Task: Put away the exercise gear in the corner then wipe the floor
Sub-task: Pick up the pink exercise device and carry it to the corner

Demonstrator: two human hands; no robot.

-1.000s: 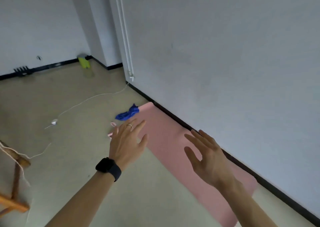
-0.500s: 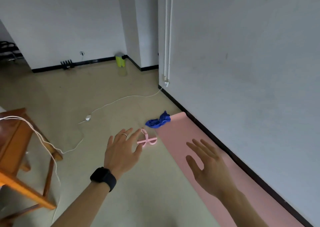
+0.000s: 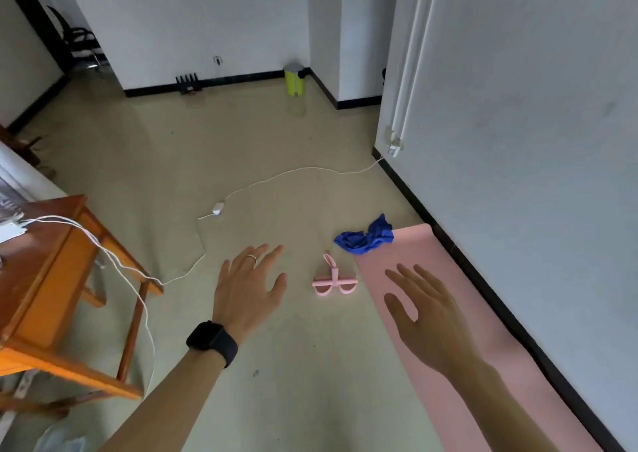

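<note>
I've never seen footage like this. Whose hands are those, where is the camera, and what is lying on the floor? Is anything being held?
There is no machine here. A person wears a wide-angle camera on the head, looking forward and down, so you see their own arms. The left hand, with a watch on its wrist, and the right hand are both spread open, holding nothing. On the floor a pink exercise mat lies along the wall. A small pink stretch band lies beside it, and a crumpled blue cloth is at its far end. A white cable crosses the floor, and a wooden table stands on the left.
</note>
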